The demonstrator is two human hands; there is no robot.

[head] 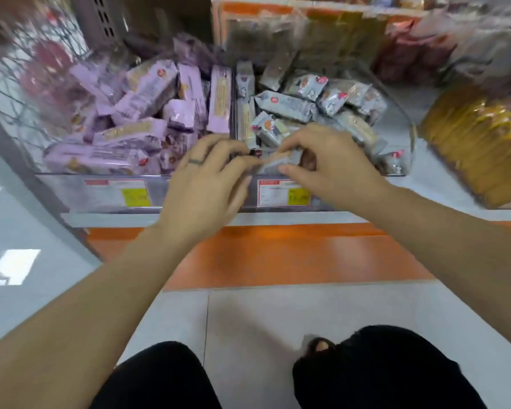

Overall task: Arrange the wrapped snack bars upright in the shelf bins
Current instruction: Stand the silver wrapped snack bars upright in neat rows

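At bin front, grey bar (281,162) pinched between left hand (207,172), right hand (325,160).

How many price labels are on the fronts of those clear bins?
2. One price label on the purple-bar bin at left; the other on the grey-bar bin, partly behind the right hand. More may be hidden.

grey bars (289,106) jumbled, purple bars (148,93) jumbled

The left hand (202,184) wears 1 thin dark ring (196,161) on a finger. Both forearms (101,305) are bare. Black trousers (375,370) cover the 2 knees at the bottom edge
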